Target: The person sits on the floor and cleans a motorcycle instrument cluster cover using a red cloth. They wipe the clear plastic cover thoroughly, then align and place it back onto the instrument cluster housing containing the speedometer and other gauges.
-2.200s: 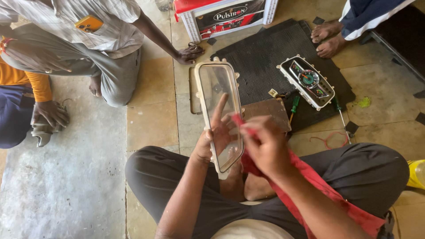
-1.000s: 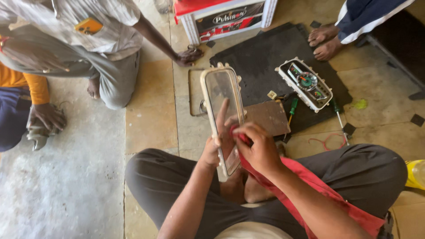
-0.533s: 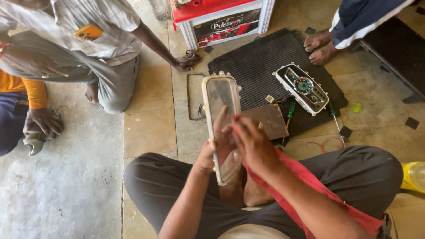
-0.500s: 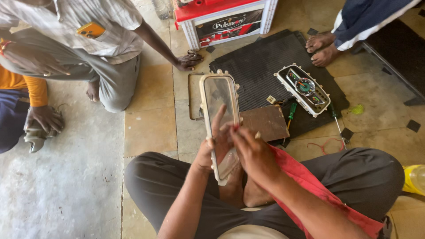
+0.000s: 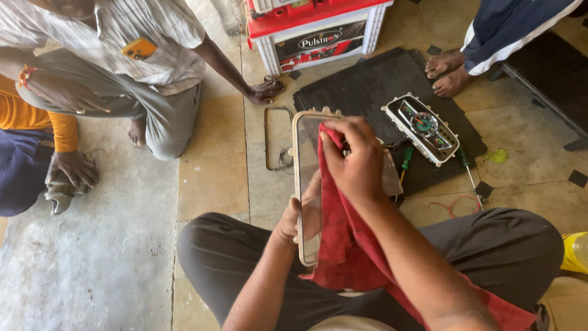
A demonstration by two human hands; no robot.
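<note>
My left hand (image 5: pixel 293 218) grips the lower edge of a clear plastic instrument cover (image 5: pixel 306 156) with a cream rim, holding it upright over my lap. My right hand (image 5: pixel 354 160) presses a red cloth (image 5: pixel 340 245) against the upper half of the cover. The cloth hangs down over my forearm and thigh. An instrument cluster (image 5: pixel 422 127) with round gauges lies on a black rubber mat (image 5: pixel 367 83) ahead of me.
Two green-handled screwdrivers (image 5: pixel 406 160) (image 5: pixel 467 168) lie by the mat. A thin frame (image 5: pixel 277 138) rests on the tiles. A red and white battery box (image 5: pixel 318 34) stands ahead. One person crouches at left, a hand (image 5: pixel 264 91) on the floor; another's bare feet (image 5: pixel 450 70) rest on the mat.
My right hand with the red cloth has slid up the cover from its lower middle to its top part. The cover stays held upright in my left hand.
</note>
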